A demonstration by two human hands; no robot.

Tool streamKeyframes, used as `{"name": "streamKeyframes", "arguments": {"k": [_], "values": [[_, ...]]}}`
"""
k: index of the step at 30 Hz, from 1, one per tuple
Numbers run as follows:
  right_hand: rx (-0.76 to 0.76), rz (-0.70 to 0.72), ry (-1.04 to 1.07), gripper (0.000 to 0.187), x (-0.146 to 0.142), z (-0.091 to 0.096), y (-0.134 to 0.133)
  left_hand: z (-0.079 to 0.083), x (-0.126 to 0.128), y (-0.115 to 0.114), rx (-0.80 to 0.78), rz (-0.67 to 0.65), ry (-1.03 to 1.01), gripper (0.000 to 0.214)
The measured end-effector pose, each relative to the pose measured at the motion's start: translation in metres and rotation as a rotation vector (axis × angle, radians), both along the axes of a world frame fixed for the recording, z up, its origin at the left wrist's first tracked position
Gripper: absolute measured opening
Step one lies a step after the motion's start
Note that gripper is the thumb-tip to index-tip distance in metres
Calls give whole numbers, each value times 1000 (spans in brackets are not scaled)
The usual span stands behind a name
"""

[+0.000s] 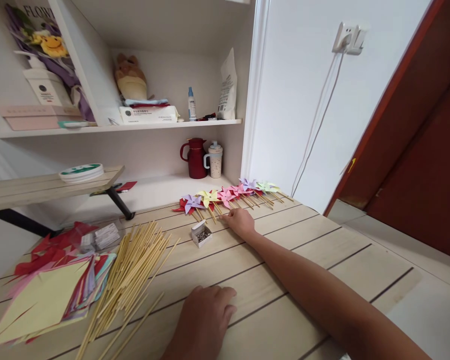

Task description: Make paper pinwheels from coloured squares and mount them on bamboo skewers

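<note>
My right hand [240, 221] reaches far across the wooden table [315, 250] to a row of paper pinwheels [225, 196] on sticks. Its fingers are curled at the stick of a pink pinwheel. A small open box of pins [201, 233] lies just left of that hand. My left hand [204, 317] rests palm down on the near part of the table, fingers loosely together, holding nothing. A heap of thin wooden sticks [129, 280] lies to its left, beside a stack of coloured paper sheets [56, 290].
A red jug [195, 157] and a lidded mug [214, 160] stand in the alcove behind the pinwheels. Shelves above hold a soft toy, a bottle and packets. A raised wooden board [41, 187] carries a round tape roll. A red-brown door [416, 165] stands at right.
</note>
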State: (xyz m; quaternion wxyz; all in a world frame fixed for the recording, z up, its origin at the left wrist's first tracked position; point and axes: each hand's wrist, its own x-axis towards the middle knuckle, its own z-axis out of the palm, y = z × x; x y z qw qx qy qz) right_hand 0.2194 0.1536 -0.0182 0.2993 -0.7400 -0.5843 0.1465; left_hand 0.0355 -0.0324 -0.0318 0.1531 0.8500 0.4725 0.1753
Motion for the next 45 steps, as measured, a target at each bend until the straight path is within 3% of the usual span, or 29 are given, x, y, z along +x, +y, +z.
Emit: {"name": "streamKeyframes", "arguments": {"k": [9,18,27,31,34,38,41,45], "values": [[80,24,145,52,8,-4,0,-1,-2,0,18,-14,4,30],[178,55,457,62,16,-8,-7,8,0,0,-52,26,-7,28],[82,192,607,48,11,-5,-58,38,-12,-6,-18,-67,131,25],[25,292,545,48,9,-7,-84,46,-24,-29,-20,-66,-8,26],[-4,353,457,49,7,-8,-96,40,-45,-51,42,-50,-29,28],[42,359,347,49,7,-13,-97,20,-105,-70,270,99,1,31],[62,368,330,48,7,-16,-95,14,-162,-77,495,441,40,32],[70,373,296,48,7,-15,-93,27,-215,-80,578,833,180,49]]}}
